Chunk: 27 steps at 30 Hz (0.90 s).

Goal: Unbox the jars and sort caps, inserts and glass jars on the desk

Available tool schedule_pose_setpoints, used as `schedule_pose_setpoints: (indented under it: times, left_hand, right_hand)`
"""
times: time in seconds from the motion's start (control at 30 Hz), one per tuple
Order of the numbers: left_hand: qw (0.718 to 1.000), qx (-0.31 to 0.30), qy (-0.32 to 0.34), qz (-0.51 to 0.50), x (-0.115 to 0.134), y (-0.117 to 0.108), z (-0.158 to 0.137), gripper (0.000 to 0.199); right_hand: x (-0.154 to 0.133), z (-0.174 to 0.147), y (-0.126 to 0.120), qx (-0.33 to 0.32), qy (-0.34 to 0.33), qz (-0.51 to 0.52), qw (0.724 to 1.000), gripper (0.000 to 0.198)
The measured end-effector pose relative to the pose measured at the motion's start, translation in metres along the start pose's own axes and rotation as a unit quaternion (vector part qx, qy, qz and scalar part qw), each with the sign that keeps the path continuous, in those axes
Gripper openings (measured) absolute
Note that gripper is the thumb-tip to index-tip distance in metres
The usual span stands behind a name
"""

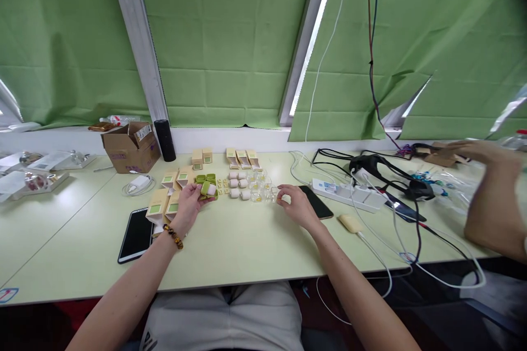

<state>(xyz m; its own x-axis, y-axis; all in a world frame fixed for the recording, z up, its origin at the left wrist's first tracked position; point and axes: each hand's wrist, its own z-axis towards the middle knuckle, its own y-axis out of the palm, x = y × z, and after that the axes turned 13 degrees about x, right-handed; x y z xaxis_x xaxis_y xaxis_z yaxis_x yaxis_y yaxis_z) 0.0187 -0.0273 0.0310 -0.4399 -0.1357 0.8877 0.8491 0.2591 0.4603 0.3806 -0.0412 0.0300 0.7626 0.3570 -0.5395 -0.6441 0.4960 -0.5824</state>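
My left hand [188, 205], with a bead bracelet on its wrist, grips a small green box [205, 188] with a white piece [211, 190] in it. More green boxes [206, 178] lie just behind it. My right hand [293, 202] pinches a small clear cup [274, 192] at the right end of a group of clear cups [257, 195]. Between the hands stand small white jars [246, 195] in rows and several tiny yellow pieces [223, 187]. Beige cartons with green labels [157, 205] stand left of and behind my left hand.
A phone [135, 235] lies at the left, a dark phone [316, 203] beside my right hand. Further right are a power strip [349, 196], a yellow block [350, 224] on a cable, and black cables. A cardboard box [130, 148] stands at the back left. Another person's arm [496, 203] reaches in at the right.
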Motion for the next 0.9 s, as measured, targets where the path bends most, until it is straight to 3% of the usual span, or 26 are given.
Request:
schedule_pose_setpoints:
  times: [0.27, 0.47, 0.9]
  left_hand:
    - [1.0, 0.0, 0.002, 0.002, 0.0, 0.0, -0.001, 0.041]
    - [1.0, -0.005, 0.007, 0.006, 0.001, 0.0, -0.002, 0.043]
    - [1.0, -0.008, 0.015, 0.009, -0.001, -0.001, 0.001, 0.045]
  right_hand:
    - [0.002, -0.006, 0.005, -0.034, 0.049, -0.018, 0.998, 0.016]
    - [0.012, -0.006, 0.018, -0.056, 0.062, 0.069, 0.994, 0.011]
    - [0.01, -0.01, 0.021, -0.056, 0.059, 0.059, 0.995, 0.015]
